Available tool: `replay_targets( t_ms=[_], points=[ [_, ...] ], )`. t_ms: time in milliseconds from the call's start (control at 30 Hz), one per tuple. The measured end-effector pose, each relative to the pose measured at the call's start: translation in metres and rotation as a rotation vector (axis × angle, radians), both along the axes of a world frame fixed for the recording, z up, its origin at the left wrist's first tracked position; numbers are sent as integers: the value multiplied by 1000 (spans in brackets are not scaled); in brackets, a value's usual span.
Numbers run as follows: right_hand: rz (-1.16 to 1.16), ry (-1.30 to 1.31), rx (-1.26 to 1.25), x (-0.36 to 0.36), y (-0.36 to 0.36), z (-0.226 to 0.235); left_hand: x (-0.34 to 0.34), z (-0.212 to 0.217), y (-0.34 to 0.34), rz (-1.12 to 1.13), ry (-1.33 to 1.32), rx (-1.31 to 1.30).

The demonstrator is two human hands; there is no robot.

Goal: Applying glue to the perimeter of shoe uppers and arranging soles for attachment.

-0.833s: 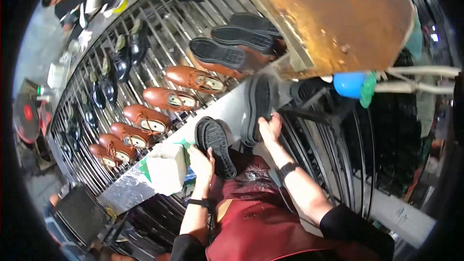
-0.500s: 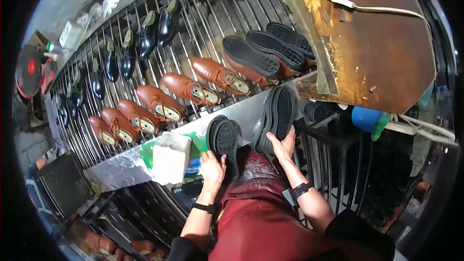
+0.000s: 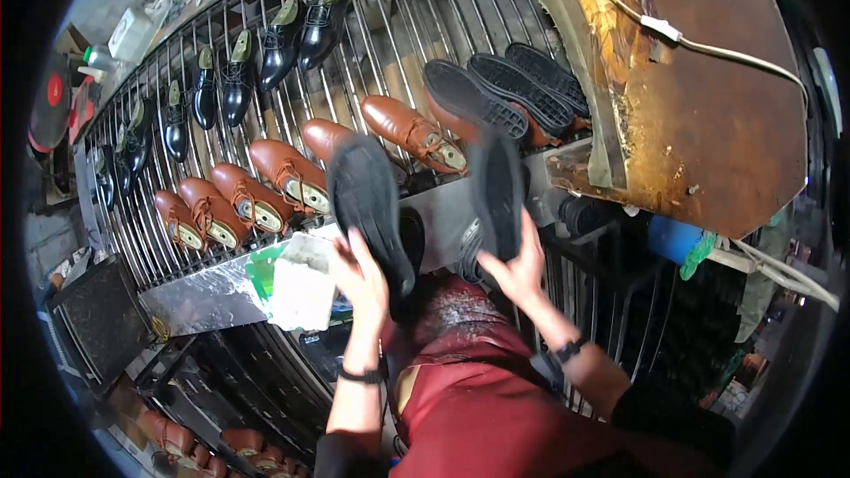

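A metal bar rack (image 3: 372, 44) carries a row of brown leather shoes (image 3: 283, 173) along its near edge and black dress shoes (image 3: 266, 44) farther left. Three black soles (image 3: 505, 93) lie tread-up at the rack's right, beside a rusty brown board (image 3: 708, 124) crossed by a white cable (image 3: 735, 53). A pale block (image 3: 301, 288) rests on the steel ledge (image 3: 204, 296) near left.

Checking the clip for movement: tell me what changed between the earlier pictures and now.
Both hands have lifted their dark shoes, soles toward the camera, higher up in front of the rack: the left hand holds the left shoe, the right hand the right shoe. Grips unchanged. The brown shoes stayed on the metal rack.
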State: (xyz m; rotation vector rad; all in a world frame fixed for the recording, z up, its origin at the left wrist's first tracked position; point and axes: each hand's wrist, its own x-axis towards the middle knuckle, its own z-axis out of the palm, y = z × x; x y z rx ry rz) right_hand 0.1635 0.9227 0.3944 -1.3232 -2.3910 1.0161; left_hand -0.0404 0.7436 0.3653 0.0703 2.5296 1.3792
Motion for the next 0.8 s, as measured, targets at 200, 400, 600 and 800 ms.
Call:
replay_targets(
  t_ms=[200, 400, 600, 800],
  points=[
    [416, -380, 31, -220, 75, -38, -139, -103, 95, 395, -217, -68],
    [326, -106, 311, -165, 58, -49, -83, -84, 44, 251, -592, 366],
    [-439, -353, -142, 12, -19, -54, 99, -29, -48, -507, -320, -759],
    [-503, -324, -436, 20, -11, -96, 94, -37, -66, -506, -129, -617]
  ],
)
